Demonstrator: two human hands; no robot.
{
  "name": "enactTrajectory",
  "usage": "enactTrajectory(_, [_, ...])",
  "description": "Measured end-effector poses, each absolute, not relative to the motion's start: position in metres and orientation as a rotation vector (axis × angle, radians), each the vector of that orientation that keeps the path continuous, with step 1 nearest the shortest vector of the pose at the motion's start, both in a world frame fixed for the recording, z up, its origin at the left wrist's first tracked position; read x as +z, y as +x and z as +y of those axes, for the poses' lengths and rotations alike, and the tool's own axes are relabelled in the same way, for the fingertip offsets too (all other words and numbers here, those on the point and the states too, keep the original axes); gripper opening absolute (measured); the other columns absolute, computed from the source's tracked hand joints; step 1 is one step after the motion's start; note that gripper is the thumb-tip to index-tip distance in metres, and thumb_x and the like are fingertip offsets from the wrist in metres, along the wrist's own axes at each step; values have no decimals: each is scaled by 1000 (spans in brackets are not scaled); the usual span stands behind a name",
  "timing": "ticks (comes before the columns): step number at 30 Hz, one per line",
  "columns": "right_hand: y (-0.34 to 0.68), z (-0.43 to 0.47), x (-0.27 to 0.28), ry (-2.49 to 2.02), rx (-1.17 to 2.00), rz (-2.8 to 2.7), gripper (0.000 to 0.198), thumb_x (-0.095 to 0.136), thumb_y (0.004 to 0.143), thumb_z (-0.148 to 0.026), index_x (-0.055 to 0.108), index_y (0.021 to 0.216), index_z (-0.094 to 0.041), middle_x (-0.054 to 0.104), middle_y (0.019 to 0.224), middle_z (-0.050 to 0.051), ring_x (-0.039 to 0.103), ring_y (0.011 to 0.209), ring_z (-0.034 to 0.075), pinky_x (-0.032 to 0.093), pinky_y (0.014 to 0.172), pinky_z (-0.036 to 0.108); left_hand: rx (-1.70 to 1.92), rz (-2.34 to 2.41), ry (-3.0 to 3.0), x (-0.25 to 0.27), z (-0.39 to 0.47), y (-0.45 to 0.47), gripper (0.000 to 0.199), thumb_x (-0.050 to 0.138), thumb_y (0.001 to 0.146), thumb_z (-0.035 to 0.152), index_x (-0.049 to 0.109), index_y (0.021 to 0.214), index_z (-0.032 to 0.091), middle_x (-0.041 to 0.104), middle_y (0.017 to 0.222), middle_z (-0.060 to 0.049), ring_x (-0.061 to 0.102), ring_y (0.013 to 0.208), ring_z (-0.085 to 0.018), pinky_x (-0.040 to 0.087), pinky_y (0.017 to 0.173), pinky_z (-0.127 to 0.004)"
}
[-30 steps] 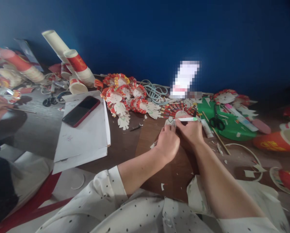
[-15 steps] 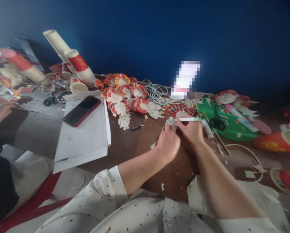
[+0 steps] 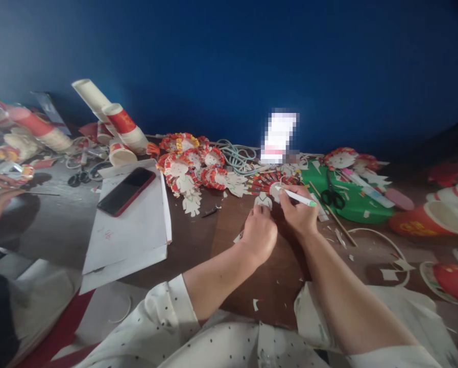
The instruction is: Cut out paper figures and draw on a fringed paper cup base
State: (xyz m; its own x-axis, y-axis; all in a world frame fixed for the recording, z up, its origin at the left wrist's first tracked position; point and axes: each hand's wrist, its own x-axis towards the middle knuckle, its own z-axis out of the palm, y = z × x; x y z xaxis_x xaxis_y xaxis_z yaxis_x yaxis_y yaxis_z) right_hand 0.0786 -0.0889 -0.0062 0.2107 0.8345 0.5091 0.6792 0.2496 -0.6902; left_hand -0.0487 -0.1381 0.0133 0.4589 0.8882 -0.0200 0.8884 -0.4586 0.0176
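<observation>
Right of centre, a paper cutout (image 3: 263, 200)
Just below, the left hand (image 3: 260, 230), fingers bunched, holds it; the right hand (image 3: 299, 214) pinches a pen (image 3: 299, 197).

A red-edged phone (image 3: 127, 191) is noted on a white sheet (image 3: 131, 248) at the left, with stacked paper cups (image 3: 124, 122) sighted beyond. A pale cable (image 3: 239, 161) is recorded coiled at the far centre; black scissors (image 3: 330, 191) are found on a green sheet (image 3: 362, 216) at the right.
</observation>
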Motion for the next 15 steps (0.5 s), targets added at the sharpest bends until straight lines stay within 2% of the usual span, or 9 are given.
enactTrajectory(9, [79, -94, -6, -1530, 332, -1623, 26, 57, 85, -44, 70, 86, -21, 74, 80, 7, 68, 72, 21, 54, 72, 33, 2, 1660, 2682, 9, -139, -48, 34, 48, 92, 17, 60, 120, 5, 60, 113, -18, 55, 105, -25, 48, 84, -32])
enactTrajectory(15, [79, -92, -10, -1470, 307, -1615, 25, 56, 87, -41, 70, 88, -20, 75, 86, 7, 70, 78, 21, 54, 74, 32, 10, 1651, 2703, 9, -139, -49, 33, 46, 92, 16, 60, 119, 4, 60, 114, -17, 56, 104, -25, 48, 86, -33])
